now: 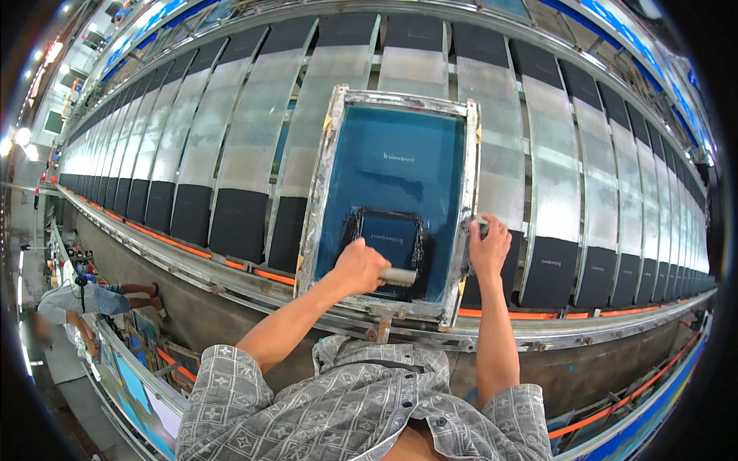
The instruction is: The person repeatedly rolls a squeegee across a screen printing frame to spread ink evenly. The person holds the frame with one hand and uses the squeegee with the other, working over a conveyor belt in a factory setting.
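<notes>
In front of me lies a screen-printing frame (407,101), a pale, ink-stained rectangle stretched with blue mesh (400,142). My left hand (358,269) is closed around a squeegee (401,277), whose grey end sticks out to the right over the near part of the mesh. Black ink (419,234) outlines a box shape just beyond that hand; the squeegee's lower edge is hidden. At the frame's right side, the fingers of my right hand (490,246) are curled at its edge, beside a small dark part that I cannot make out clearly.
Long pale boards with black fabric pieces (240,224) run in a row to both sides. A metal rail (553,332) with orange strips borders the row on my side. At the lower left, another person (73,307) stands by a second table.
</notes>
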Demonstrator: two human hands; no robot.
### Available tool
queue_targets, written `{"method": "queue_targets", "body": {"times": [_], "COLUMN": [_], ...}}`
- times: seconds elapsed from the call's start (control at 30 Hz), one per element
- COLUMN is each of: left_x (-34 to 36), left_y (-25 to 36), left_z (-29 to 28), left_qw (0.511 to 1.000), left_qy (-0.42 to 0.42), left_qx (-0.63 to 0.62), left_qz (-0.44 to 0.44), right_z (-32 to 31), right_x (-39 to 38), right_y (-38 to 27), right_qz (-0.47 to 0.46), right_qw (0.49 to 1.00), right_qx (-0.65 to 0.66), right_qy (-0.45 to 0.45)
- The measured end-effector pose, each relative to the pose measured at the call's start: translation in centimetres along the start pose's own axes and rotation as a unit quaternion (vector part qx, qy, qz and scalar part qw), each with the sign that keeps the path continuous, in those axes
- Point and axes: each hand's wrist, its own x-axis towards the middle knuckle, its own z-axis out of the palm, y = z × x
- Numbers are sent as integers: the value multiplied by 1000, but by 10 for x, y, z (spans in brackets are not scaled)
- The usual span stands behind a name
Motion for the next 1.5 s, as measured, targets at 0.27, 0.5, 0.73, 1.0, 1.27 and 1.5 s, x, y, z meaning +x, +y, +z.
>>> {"method": "queue_targets", "body": {"times": [0.27, 0.5, 0.73, 1.0, 1.27, 1.5], "left_x": [81, 79, -6, 51, -2, -89], "left_y": [-49, -41, 12, -36, -3, -19], "left_z": [-58, -60, 11, -57, 44, 60], "left_qw": [991, 991, 996, 992, 927, 934], "left_qy": [128, 127, 88, 125, 372, 355], "left_qx": [37, 0, -15, 13, 41, 37], "left_qz": [-24, -49, -19, -26, -8, -12], "right_z": [25, 50, -3, -11, 5, 33], "right_x": [49, 41, -70, 6, 9, -1], "right_y": [-96, -81, -79, 9, 15, -40], "right_qz": [-266, -274, -293, 33, 249, 193], "right_qw": [895, 912, 891, 999, 938, 952], "right_qx": [-36, -5, 23, 5, 216, 229], "right_qy": [-356, -305, -345, -6, -106, -69]}}
